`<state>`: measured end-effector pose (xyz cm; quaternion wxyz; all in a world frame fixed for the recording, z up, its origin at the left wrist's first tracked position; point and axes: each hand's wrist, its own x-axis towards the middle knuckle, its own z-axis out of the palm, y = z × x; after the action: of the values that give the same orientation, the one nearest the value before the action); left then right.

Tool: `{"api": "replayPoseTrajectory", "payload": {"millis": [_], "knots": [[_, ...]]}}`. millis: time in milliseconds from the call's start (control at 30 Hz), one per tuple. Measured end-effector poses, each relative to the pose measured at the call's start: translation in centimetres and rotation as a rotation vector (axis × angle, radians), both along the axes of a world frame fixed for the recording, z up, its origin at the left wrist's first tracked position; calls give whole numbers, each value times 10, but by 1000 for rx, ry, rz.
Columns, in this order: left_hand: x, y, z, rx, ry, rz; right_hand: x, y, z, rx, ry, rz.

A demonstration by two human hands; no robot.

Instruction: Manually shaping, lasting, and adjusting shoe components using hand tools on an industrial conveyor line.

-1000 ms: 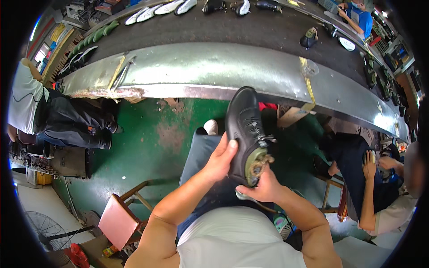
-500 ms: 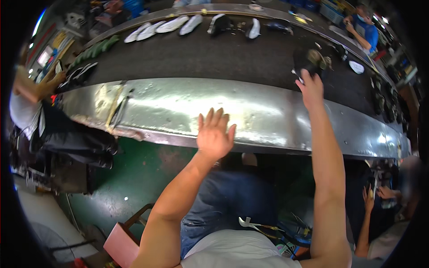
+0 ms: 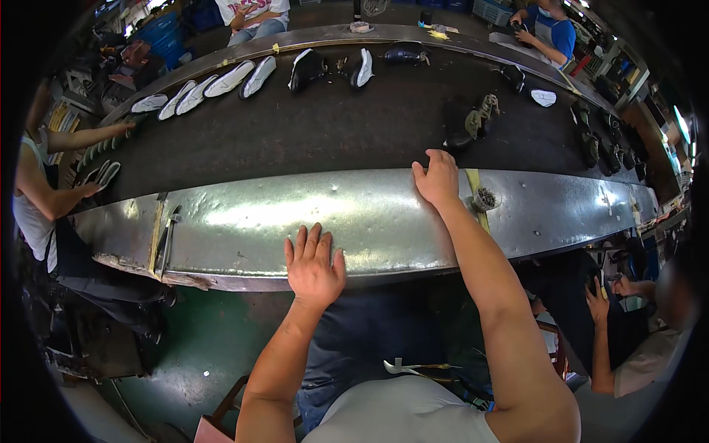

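Observation:
My left hand (image 3: 314, 264) lies flat with fingers spread on the front edge of the shiny metal ledge (image 3: 295, 214), holding nothing. My right hand (image 3: 437, 177) rests at the far edge of the ledge where it meets the dark conveyor belt (image 3: 317, 125), also holding nothing. A black shoe (image 3: 467, 122) stands on the belt just beyond my right hand, apart from it.
White soles (image 3: 221, 80) and more black shoes (image 3: 306, 68) lie along the belt's far side. A person at the left (image 3: 37, 207) reaches onto the belt; others sit at the right (image 3: 635, 325) and far side (image 3: 550, 29). A small round cup (image 3: 485, 198) sits on the ledge.
A second ago both hands held a black shoe over my lap. The shoe has gone onto the belt, my right hand has drawn back to the ledge and my left has come to rest on it.

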<state>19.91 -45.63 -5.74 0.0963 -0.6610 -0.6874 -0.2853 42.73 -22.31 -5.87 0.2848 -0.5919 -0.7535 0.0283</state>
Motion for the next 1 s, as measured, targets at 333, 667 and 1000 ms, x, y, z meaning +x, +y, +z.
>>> {"api": "replayPoseTrajectory", "payload": {"millis": [333,667,1000], "knots": [[-5,-1,4,-21,-4,24,-22,12,17,-226,-56,-290],[-5,-1,9,-33,-91,9,-15,75,4,-225,-171,-377],[-131,106,85,-553,-658,17,-12,60,-1,-30,-118,179]]}}
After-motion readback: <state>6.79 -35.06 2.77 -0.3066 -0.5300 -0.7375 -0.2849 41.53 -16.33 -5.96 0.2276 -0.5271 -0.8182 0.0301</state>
